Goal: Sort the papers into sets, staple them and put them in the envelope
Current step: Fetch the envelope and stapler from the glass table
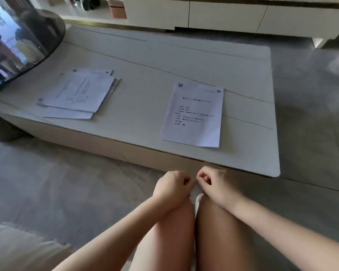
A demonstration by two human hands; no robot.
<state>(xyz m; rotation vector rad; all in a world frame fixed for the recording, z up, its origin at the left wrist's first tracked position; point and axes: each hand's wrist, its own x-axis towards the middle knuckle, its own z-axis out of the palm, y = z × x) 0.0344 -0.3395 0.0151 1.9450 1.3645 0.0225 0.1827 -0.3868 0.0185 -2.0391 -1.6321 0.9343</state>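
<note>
Honestly, the biggest snag from where I stand is that I see no stapler and no envelope anywhere on the low white table (243, 61), so the stapling and the packing have nothing to work with unless both lie out of sight. The person sits facing the table with both hands at the knees, well short of the paper. The left hand (173, 185) has its fingers curled in, and so does the right hand (213, 183); the two sit knuckle to knuckle, and neither seems to hold anything, though something tiny pinched between the fingertips would be too small for me to make out.

The loose pile (76, 94) on the left of the table is the other worry. Its sheets lie skewed over one another, and the lowest comes close to the near edge, so a careless grab could push a page to the floor or mix pages that belong to different sets. The neat set (194, 114) on the right also ends near the front edge, and a passing sleeve or forearm could drag it off.

Counting: two groups of paper, well apart. The left pile shows at least three sheets by their corners, perhaps four. The right one looks like a single page on top; whether more lie squared beneath it I cannot tell. Two hands, no tools.
</note>
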